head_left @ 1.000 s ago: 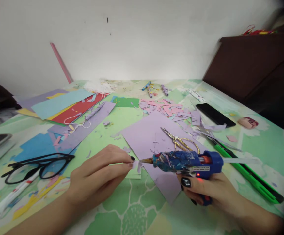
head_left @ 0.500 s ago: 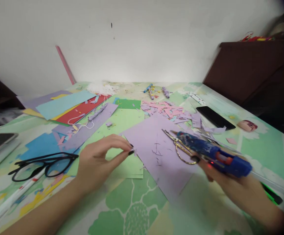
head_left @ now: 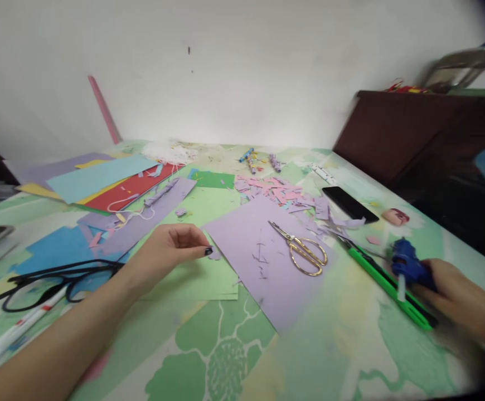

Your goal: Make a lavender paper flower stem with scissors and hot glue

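Note:
Over the light green paper (head_left: 209, 278), my left hand (head_left: 169, 253) pinches a small purple paper piece (head_left: 214, 254). My right hand (head_left: 455, 289), at the far right, is wrapped round a blue glue gun (head_left: 410, 264). Between the hands lies a purple sheet (head_left: 242, 234) with pen marks, and gold-handled scissors (head_left: 305, 253) rest on it. A green cutter (head_left: 388, 287) lies just left of the glue gun.
Black glasses (head_left: 58, 284) and a white pen (head_left: 25, 323) lie at the left. Coloured sheets (head_left: 96, 178) are behind them. Pink and purple scraps (head_left: 280, 192), a black phone (head_left: 349, 204) and small rolled paper figures (head_left: 275, 162) sit further back.
My right hand has moved right with the glue gun, away from the scissors, uncovering them and the green cutter. The view has turned slightly right. My left hand still pinches the purple piece.

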Available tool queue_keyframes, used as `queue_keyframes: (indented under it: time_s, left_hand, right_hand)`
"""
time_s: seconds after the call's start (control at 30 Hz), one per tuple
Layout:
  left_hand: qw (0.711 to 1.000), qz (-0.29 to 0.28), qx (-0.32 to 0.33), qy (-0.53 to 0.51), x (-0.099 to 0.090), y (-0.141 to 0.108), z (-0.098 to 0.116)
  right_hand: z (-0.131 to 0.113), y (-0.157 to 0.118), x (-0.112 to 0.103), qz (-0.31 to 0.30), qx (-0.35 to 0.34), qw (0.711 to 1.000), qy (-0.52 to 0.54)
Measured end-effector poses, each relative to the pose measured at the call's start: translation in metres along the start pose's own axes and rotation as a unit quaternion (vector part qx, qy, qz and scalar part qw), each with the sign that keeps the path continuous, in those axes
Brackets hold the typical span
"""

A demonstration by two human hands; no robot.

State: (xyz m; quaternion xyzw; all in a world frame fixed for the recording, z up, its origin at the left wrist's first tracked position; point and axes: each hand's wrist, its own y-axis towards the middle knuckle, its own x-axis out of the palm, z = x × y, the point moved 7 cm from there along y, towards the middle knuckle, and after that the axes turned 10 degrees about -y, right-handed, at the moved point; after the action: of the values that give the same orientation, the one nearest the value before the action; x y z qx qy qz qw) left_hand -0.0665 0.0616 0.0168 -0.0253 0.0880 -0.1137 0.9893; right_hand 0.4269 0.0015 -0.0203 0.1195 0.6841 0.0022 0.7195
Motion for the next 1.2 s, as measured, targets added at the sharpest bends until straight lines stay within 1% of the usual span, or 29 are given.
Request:
queue_keyframes:
  time_s: [0.03, 0.1, 0.17, 0.23, 0.4, 0.43, 0.5, 0.57, 0.6, 0.63, 0.67, 0.7, 0.73, 0.77, 0.8, 0.83, 0.87, 0.9, 0.93, 0.97, 1.03, 1.07, 1.13, 1.2]
  left_hand:
    - [1.000, 0.000, 0.000, -0.002, 0.000, 0.001, -0.002]
    - [1.000, 0.000, -0.002, -0.002, -0.001, 0.003, -0.006]
    - [1.000, 0.001, -0.008, 0.000, -0.002, 0.004, -0.010]
    - [1.000, 0.002, -0.013, -0.004, -0.002, 0.004, -0.012]
    - [0.999, -0.010, -0.018, -0.030, -0.001, 0.003, -0.014]
    - [0.999, -0.012, -0.019, -0.034, -0.001, 0.003, -0.014]
    - [0.999, -0.014, -0.019, -0.034, -0.001, 0.003, -0.013]
    - [0.999, -0.012, -0.017, -0.030, -0.001, 0.002, -0.010]
    - [0.999, -0.009, -0.015, -0.028, -0.001, 0.002, -0.009]
    - [1.000, -0.005, -0.014, -0.027, -0.001, 0.002, -0.008]
    - [0.999, -0.001, -0.016, -0.028, -0.002, 0.002, -0.007]
    - [0.999, 0.003, -0.017, -0.031, -0.003, 0.002, -0.007]
    - [0.999, 0.006, -0.018, -0.033, -0.004, 0.002, -0.007]
    - [0.999, 0.007, -0.018, -0.034, -0.004, 0.003, -0.007]
    - [0.999, 0.005, -0.017, -0.034, -0.005, 0.003, -0.007]
    - [0.999, 0.001, -0.017, -0.033, -0.005, 0.004, -0.008]
    - [0.999, -0.005, -0.018, -0.032, -0.006, 0.004, -0.008]
    - [0.999, -0.011, -0.019, -0.031, -0.006, 0.004, -0.009]
    - [0.999, -0.016, -0.019, -0.031, -0.006, 0.004, -0.009]
    - [0.999, -0.018, -0.019, -0.033, -0.007, 0.004, -0.008]
    - [0.999, -0.017, -0.012, -0.038, -0.009, 0.004, -0.007]
    - [0.999, -0.015, -0.006, -0.041, -0.010, 0.004, -0.005]
    - [0.999, -0.008, 0.010, -0.044, -0.013, 0.004, -0.002]
    - [0.999, -0.002, 0.029, -0.046, -0.016, 0.004, 0.001]
  right_hand:
    - [-0.004, -0.002, 0.000, -0.031, -0.012, 0.999, 0.001]
    - [-0.007, -0.003, -0.005, -0.055, -0.002, 0.998, -0.024]
    - [-0.005, -0.002, -0.008, -0.058, 0.020, 0.997, -0.049]
    - [-0.003, -0.001, -0.009, -0.061, 0.027, 0.996, -0.062]
    - [-0.008, 0.002, -0.015, -0.035, 0.010, 0.998, -0.057]
    - [-0.009, 0.003, -0.015, -0.043, 0.000, 0.998, -0.051]
    - [-0.008, 0.005, -0.012, -0.084, -0.021, 0.995, -0.044]
    - [-0.002, 0.009, -0.009, -0.126, -0.023, 0.989, -0.079]
    - [0.000, 0.012, -0.012, -0.129, -0.015, 0.984, -0.118]
    - [0.000, 0.016, -0.018, -0.113, -0.006, 0.980, -0.162]
    - [-0.006, 0.019, -0.029, -0.077, -0.007, 0.978, -0.192]
    - [-0.019, 0.022, -0.042, -0.031, -0.024, 0.980, -0.196]
    - [-0.039, 0.023, -0.055, 0.007, -0.051, 0.985, -0.163]
    - [-0.062, 0.024, -0.065, 0.019, -0.072, 0.991, -0.109]
    - [-0.090, 0.023, -0.072, 0.000, -0.106, 0.993, -0.052]
    - [-0.120, 0.021, -0.082, 0.013, -0.136, 0.991, 0.004]
    - [-0.154, 0.019, -0.090, 0.019, -0.186, 0.981, 0.056]
    - [-0.191, 0.016, -0.092, -0.004, -0.254, 0.962, 0.104]
    - [-0.226, 0.013, -0.091, -0.028, -0.317, 0.938, 0.140]
    - [-0.256, 0.013, -0.089, -0.043, -0.363, 0.917, 0.160]
    - [-0.308, 0.015, -0.080, -0.057, -0.435, 0.878, 0.192]
    - [-0.329, 0.019, -0.073, -0.062, -0.455, 0.865, 0.202]
    - [-0.363, 0.026, -0.059, -0.061, -0.491, 0.844, 0.207]
    - [-0.386, 0.031, -0.047, -0.062, -0.513, 0.830, 0.211]
